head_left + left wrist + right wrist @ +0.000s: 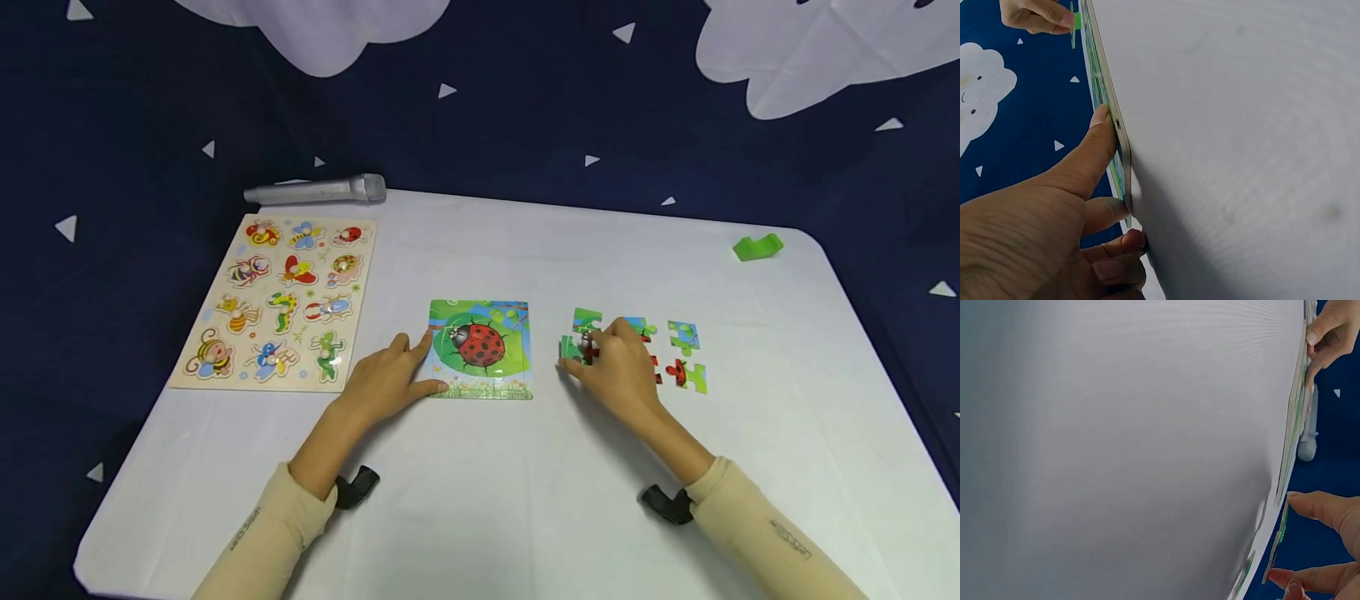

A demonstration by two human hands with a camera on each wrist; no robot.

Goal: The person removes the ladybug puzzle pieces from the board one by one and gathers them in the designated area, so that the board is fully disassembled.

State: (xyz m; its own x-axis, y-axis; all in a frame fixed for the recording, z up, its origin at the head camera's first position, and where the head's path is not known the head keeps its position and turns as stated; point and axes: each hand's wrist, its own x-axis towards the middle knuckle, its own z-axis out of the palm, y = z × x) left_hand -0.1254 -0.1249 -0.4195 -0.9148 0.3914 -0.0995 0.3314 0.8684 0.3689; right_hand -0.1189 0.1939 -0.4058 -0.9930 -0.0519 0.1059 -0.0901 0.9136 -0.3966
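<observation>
A square ladybug puzzle (480,350) lies flat near the middle of the table. My left hand (384,379) touches its left side, with the forefinger and thumb spread along the edge. The left wrist view shows the thumb (1096,147) against the board's side. My right hand (621,371) pinches a jigsaw piece (572,348) with green and part of a ladybug on it. In the right wrist view this piece (1280,534) is held between thumb and fingers, raised off the table. Several loose jigsaw pieces (684,336) lie around the right hand, some partly hidden under it.
A wooden insect peg puzzle (288,329) lies at the left of the white table (450,500). Behind it, a grey microphone (315,192) lies along the back edge. A small green block (757,247) sits at the back right corner.
</observation>
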